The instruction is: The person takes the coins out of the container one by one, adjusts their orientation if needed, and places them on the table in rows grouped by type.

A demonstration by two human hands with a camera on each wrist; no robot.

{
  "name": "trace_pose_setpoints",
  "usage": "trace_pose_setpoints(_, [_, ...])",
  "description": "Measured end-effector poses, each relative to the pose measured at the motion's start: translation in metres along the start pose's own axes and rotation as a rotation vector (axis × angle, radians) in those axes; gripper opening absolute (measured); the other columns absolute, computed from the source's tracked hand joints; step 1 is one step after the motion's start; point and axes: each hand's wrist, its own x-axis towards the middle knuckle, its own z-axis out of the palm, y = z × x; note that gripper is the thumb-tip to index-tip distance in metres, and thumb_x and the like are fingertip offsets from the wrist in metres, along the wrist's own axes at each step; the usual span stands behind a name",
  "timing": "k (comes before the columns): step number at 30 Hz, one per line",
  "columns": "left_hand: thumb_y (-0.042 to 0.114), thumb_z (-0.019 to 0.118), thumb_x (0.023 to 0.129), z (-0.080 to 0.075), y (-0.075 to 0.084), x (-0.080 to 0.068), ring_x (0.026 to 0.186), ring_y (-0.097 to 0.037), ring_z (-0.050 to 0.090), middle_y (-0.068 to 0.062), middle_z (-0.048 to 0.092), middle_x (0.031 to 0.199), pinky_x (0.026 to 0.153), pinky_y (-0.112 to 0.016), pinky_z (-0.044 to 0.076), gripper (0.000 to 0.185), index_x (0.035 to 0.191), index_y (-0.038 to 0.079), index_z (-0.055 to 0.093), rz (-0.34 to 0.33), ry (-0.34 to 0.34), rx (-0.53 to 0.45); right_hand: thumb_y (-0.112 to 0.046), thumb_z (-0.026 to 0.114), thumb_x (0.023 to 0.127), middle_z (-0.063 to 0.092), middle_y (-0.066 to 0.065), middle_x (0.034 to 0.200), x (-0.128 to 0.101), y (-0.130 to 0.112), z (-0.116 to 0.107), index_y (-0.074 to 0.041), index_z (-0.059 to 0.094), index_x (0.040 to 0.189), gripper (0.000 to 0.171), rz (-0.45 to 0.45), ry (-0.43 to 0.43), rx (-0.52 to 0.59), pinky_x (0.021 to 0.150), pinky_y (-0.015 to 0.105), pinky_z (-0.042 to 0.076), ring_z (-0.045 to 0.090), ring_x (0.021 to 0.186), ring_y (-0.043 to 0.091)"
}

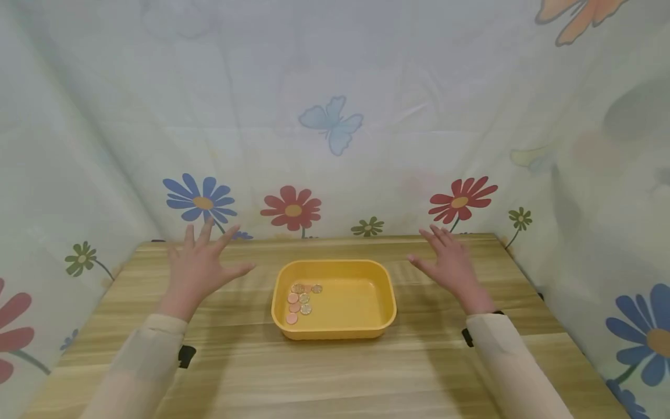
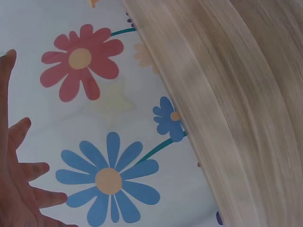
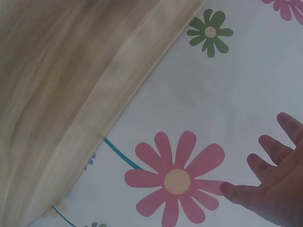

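Observation:
A yellow rectangular tray (image 1: 345, 334) stands mid-table, and several copper and gold-coloured coins (image 1: 293, 298) lie along its left side. To the left of the tray my left hand (image 1: 198, 265) is held with fingers spread and nothing in it. My right hand (image 1: 449, 262), on the other side of the tray, also has its fingers extended and holds nothing. In the left wrist view the left hand (image 2: 19, 189) shows at the left edge, fingers apart. The right wrist view has the right hand (image 3: 279, 182) at its right edge, empty.
The wood-grain table (image 1: 335, 378) ends at a back edge just behind the tray. White cloth printed with flowers and butterflies (image 1: 335, 125) hangs behind and along both sides. Each wrist wears a black band, with dark pieces (image 1: 186, 356) showing at the sleeves.

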Motion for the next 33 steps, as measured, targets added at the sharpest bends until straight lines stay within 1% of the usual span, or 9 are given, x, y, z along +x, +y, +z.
trace_pose_setpoints(2, [0.075, 0.065, 0.081, 0.0, 0.0, -0.001, 0.148, -0.065, 0.015, -0.028, 0.019, 0.168, 0.104, -0.092, 0.01, 0.095, 0.159, 0.029, 0.037, -0.009, -0.011, -0.005, -0.047, 0.065, 0.096, 0.031, 0.024, 0.165, -0.002, -0.001, 0.003, -0.007, 0.04, 0.156, 0.077, -0.012, 0.023, 0.026, 0.119, 0.076, 0.023, 0.027, 0.152, 0.049])
trace_pose_setpoints(4, [0.077, 0.062, 0.083, 0.0, 0.0, -0.002, 0.148, -0.064, 0.019, -0.028, 0.021, 0.167, 0.105, -0.091, 0.016, 0.095, 0.16, 0.028, 0.035, -0.014, -0.019, 0.005, -0.045, 0.067, 0.095, 0.034, 0.025, 0.164, -0.003, -0.002, 0.005, -0.005, 0.042, 0.155, 0.076, -0.016, 0.035, 0.055, 0.119, 0.073, 0.026, 0.03, 0.15, 0.05])
trace_pose_setpoints(9, [0.08, 0.057, 0.084, 0.006, -0.002, -0.006, 0.145, -0.06, 0.03, -0.027, 0.027, 0.166, 0.103, -0.087, 0.028, 0.095, 0.161, 0.028, 0.034, -0.007, -0.009, -0.005, -0.044, 0.066, 0.096, 0.036, 0.025, 0.162, -0.004, -0.005, 0.01, -0.005, 0.045, 0.153, 0.073, 0.008, 0.031, 0.114, 0.119, 0.072, 0.028, 0.033, 0.147, 0.051])
trace_pose_setpoints(14, [0.079, 0.056, 0.086, 0.018, -0.004, -0.009, 0.144, -0.057, 0.034, -0.025, 0.032, 0.164, 0.105, -0.085, 0.029, 0.094, 0.161, 0.027, 0.033, 0.012, 0.0, -0.028, -0.044, 0.066, 0.096, 0.044, 0.026, 0.157, -0.005, -0.01, 0.015, -0.002, 0.05, 0.148, 0.068, 0.017, 0.028, 0.163, 0.117, 0.07, 0.032, 0.04, 0.144, 0.05])
trace_pose_setpoints(17, [0.075, 0.056, 0.088, 0.022, -0.004, -0.012, 0.144, -0.056, 0.035, -0.026, 0.033, 0.163, 0.106, -0.084, 0.029, 0.091, 0.16, 0.025, 0.034, 0.018, -0.008, -0.048, -0.043, 0.066, 0.096, 0.048, 0.026, 0.153, -0.005, -0.013, 0.019, 0.0, 0.054, 0.144, 0.065, 0.013, 0.017, 0.188, 0.117, 0.069, 0.034, 0.043, 0.141, 0.05])
trace_pose_setpoints(21, [0.065, 0.058, 0.093, 0.024, -0.001, -0.015, 0.142, -0.056, 0.038, -0.028, 0.034, 0.162, 0.106, -0.08, 0.035, 0.083, 0.158, 0.019, 0.038, 0.03, -0.008, -0.105, -0.04, 0.067, 0.097, 0.051, 0.027, 0.151, -0.005, -0.017, 0.021, 0.0, 0.056, 0.142, 0.062, 0.023, -0.005, 0.219, 0.118, 0.067, 0.035, 0.044, 0.141, 0.049])
trace_pose_setpoints(25, [0.056, 0.058, 0.096, 0.025, 0.002, -0.017, 0.142, -0.057, 0.039, -0.03, 0.035, 0.16, 0.107, -0.076, 0.038, 0.077, 0.159, 0.016, 0.038, 0.028, -0.02, -0.196, -0.038, 0.067, 0.097, 0.055, 0.026, 0.148, -0.003, -0.024, 0.022, 0.0, 0.057, 0.142, 0.06, 0.022, -0.035, 0.251, 0.117, 0.065, 0.038, 0.047, 0.139, 0.047])
trace_pose_setpoints(29, [0.052, 0.056, 0.099, 0.028, 0.004, -0.019, 0.146, -0.055, 0.034, -0.029, 0.033, 0.162, 0.112, -0.074, 0.033, 0.076, 0.16, 0.014, 0.034, 0.015, -0.049, -0.303, -0.035, 0.067, 0.098, 0.058, 0.025, 0.145, 0.001, -0.033, 0.021, 0.001, 0.057, 0.142, 0.057, 0.001, -0.075, 0.264, 0.113, 0.063, 0.043, 0.051, 0.136, 0.046])
trace_pose_setpoints(33, [0.045, 0.058, 0.1, 0.032, 0.006, -0.02, 0.149, -0.051, 0.032, -0.027, 0.034, 0.163, 0.119, -0.07, 0.029, 0.073, 0.159, 0.007, 0.036, 0.027, -0.041, -0.384, -0.032, 0.067, 0.098, 0.06, 0.025, 0.143, 0.005, -0.041, 0.02, 0.001, 0.059, 0.14, 0.054, -0.025, -0.1, 0.282, 0.11, 0.061, 0.046, 0.055, 0.132, 0.045])
